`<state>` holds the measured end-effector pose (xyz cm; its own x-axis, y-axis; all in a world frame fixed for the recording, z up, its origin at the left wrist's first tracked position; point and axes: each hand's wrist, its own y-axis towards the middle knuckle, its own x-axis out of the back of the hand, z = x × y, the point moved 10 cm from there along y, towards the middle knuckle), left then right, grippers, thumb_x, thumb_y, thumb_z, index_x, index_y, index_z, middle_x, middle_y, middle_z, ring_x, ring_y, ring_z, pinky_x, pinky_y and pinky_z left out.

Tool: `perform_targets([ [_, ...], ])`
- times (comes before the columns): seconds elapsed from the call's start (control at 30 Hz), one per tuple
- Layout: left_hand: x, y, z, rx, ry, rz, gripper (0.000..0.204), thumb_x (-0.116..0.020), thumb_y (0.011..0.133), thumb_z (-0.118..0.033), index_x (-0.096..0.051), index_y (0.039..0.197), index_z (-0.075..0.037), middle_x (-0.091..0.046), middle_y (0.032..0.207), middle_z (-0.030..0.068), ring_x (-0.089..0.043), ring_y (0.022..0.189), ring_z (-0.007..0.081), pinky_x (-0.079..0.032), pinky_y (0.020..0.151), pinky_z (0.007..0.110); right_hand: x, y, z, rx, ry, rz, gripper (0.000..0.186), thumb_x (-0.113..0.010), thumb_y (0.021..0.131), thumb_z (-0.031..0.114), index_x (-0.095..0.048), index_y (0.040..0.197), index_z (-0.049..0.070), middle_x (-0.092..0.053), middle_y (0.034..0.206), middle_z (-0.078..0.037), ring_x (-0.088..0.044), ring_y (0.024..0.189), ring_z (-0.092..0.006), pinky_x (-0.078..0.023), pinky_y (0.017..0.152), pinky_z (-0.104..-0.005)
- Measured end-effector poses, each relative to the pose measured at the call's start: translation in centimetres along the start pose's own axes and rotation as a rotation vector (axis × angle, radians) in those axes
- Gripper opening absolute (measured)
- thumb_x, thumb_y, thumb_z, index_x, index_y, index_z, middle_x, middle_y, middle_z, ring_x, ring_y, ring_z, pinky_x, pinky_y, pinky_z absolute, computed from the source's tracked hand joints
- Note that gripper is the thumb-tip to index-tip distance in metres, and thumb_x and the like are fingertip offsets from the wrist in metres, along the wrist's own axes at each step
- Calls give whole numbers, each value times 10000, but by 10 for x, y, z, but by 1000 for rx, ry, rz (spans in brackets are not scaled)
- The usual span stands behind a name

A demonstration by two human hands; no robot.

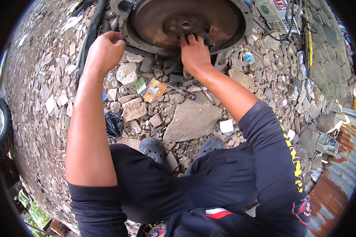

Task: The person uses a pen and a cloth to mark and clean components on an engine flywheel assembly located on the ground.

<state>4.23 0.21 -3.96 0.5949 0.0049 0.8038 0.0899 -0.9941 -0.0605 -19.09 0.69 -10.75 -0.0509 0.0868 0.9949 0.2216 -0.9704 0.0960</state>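
Observation:
A large rusty flywheel point(154, 21) sits inside a toothed ring and metal housing point(245, 23) at the top of the view. My right hand point(194, 53) grips a dark cloth point(205, 38) against the flywheel's face, just below its central hub point(186, 24). My left hand point(106, 50) is closed, fingertips curled beside the housing's left rim; what they hold, if anything, is hidden. Below the housing lie more dark fabric point(173, 65) and some metal tools point(188, 93) on the rubble.
Rubble with a flat stone point(192, 118), black plastic bag point(114, 125) and scraps surrounds my feet. A crate point(277, 19) with cables stands upper right, a stone surface point(328, 59) beyond. Rusty corrugated metal point(334, 177) lies lower right. A tyre point(2, 122) is at far left.

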Motion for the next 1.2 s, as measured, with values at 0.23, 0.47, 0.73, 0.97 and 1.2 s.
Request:
perform_targets([
  [0.23, 6, -11, -6, 38, 2, 25, 385, -569, 816, -239, -669, 1134, -47, -698, 967, 195, -673, 929, 287, -494, 873, 350, 1, -15, -6, 248, -182, -51, 373, -494, 870, 122, -577, 1215, 7, -547, 1206, -119, -506, 1172, -300, -500, 860, -410],
  [0.47, 13, -16, -19, 26, 14, -10, 368, -575, 803, -239, -685, 1114, -76, -701, 983, 180, -671, 947, 300, -498, 886, 353, 3, -48, -57, 36, -79, 207, 259, -508, 850, 80, -642, 1044, -27, -554, 1198, -185, -511, 1150, -363, -486, 902, -459],
  [0.73, -20, -8, -34, 73, 16, 79, 373, -589, 794, -276, -692, 1124, -136, -689, 1077, 151, -641, 1043, 303, -486, 931, 384, 15, -42, -92, -323, 467, 191, 466, -641, 780, 293, -606, 1104, -41, -677, 1006, -231, -642, 980, -350, -486, 911, -399],
  [0.97, -24, -9, -34, 119, 39, 94, 393, -563, 801, -271, -675, 1164, -170, -671, 1146, 130, -617, 1105, 296, -466, 963, 412, 7, -58, -104, -546, 1530, -32, 111, -601, 903, 134, -555, 992, 86, -549, 837, 8, -484, 570, -88, -439, 499, -265],
  [1.2, -37, -4, -40, 24, 38, 52, 369, -588, 806, -251, -684, 1125, -92, -694, 979, 195, -659, 977, 308, -488, 897, 364, 14, -54, -103, -659, 1527, -1, 122, -621, 923, 182, -552, 992, 109, -528, 826, 6, -457, 562, -84, -330, 447, -227],
])
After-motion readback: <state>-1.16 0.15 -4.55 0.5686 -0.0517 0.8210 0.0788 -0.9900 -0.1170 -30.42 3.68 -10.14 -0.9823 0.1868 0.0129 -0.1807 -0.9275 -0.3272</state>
